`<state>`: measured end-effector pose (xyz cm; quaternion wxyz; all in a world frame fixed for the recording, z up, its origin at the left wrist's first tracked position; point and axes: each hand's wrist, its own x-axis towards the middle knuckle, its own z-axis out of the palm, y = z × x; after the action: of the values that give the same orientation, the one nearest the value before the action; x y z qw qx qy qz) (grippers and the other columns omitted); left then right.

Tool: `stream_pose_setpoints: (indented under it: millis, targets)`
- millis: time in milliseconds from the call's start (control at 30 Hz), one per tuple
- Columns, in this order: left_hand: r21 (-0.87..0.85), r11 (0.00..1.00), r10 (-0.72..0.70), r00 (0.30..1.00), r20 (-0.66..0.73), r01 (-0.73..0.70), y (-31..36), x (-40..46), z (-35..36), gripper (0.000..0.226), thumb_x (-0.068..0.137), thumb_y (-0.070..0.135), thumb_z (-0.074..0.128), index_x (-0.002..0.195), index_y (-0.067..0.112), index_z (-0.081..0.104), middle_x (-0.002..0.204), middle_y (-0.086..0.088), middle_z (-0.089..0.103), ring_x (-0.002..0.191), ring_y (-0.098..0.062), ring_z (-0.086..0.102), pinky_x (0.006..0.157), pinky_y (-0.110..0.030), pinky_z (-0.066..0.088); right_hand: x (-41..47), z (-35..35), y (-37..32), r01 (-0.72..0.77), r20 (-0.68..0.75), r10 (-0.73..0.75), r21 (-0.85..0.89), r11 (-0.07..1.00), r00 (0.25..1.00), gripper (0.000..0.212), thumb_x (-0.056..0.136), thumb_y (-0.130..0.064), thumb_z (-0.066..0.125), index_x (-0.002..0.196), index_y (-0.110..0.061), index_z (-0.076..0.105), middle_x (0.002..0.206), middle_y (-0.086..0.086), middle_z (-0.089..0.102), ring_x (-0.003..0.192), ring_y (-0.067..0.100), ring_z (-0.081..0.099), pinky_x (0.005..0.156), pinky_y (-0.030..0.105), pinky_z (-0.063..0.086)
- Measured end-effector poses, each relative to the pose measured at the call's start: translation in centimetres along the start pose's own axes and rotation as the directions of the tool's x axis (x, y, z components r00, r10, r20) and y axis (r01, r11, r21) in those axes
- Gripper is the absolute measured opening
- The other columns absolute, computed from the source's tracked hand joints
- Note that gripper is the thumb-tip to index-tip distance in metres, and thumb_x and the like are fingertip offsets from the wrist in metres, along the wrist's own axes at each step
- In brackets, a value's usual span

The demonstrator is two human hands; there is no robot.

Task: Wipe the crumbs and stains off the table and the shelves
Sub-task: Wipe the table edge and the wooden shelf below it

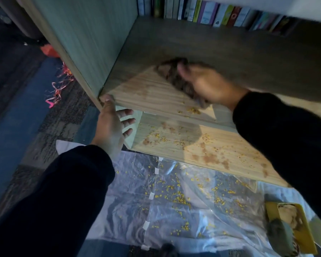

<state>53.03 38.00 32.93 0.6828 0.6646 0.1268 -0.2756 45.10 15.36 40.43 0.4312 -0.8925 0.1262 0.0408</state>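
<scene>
My right hand (209, 84) holds a brown cloth (176, 78) pressed flat on the upper wooden shelf (148, 93); both are motion-blurred. A small heap of yellow crumbs (193, 110) lies at that shelf's front edge. The lower shelf (220, 153) carries scattered yellow crumbs and brownish stains. My left hand (113, 125) rests open against the shelf's front left corner, thumb on the edge, fingers spread below it.
A clear plastic sheet (174, 210) covers the floor in front of the shelves, strewn with yellow crumbs. A yellow box (289, 225) lies at the lower right. Books (211, 13) stand at the back of the upper shelf. Coloured ribbon scraps (57, 89) lie on the carpet at left.
</scene>
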Motion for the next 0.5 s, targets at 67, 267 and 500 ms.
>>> stream_pose_setpoints:
  millis: [67, 267, 500]
  targets:
    - [0.029, 1.0, -0.013, 1.0, 0.006, 0.012, 0.5, -0.4, 0.0, 0.041, 0.099, 0.067, 0.027, 0.119, 0.039, 0.05, 0.106, 0.002, 0.068, 0.104, -0.022, 0.065, 0.089, -0.041, 0.044, -3.1, 1.8, 0.6, 0.134, 0.061, -0.125, -0.175, 0.975, 0.99, 0.053, 0.105, -0.04, 0.034, 0.144, -0.012, 0.055, 0.149, 0.007, 0.054, 0.137, 0.015, 0.05, 0.117, 0.022, 0.029]
    - [0.08, 0.996, -0.054, 0.997, 0.058, 0.049, 1.2, -0.3, -1.0, 0.045, 0.098, 0.069, 0.03, 0.125, 0.035, 0.041, 0.113, 0.003, 0.067, 0.11, -0.021, 0.062, 0.094, -0.044, 0.04, -10.8, 1.8, 1.6, 0.203, -0.013, -0.208, -0.16, 0.966, 0.978, 0.036, 0.108, -0.019, 0.042, 0.138, -0.013, 0.061, 0.127, -0.033, 0.06, 0.119, -0.017, 0.053, 0.101, 0.005, 0.034]
    - [0.073, 0.997, -0.041, 0.996, 0.083, 0.035, 1.0, -0.4, -1.2, 0.058, 0.097, 0.071, 0.028, 0.142, 0.036, 0.038, 0.114, 0.003, 0.069, 0.112, -0.023, 0.063, 0.102, -0.048, 0.04, -8.4, -2.0, 4.1, -0.144, -0.482, 0.304, 0.341, 0.929, 0.822, 0.055, 0.106, -0.053, 0.039, 0.076, -0.022, 0.071, 0.063, -0.004, 0.068, 0.049, 0.004, 0.057, 0.053, 0.023, 0.045]
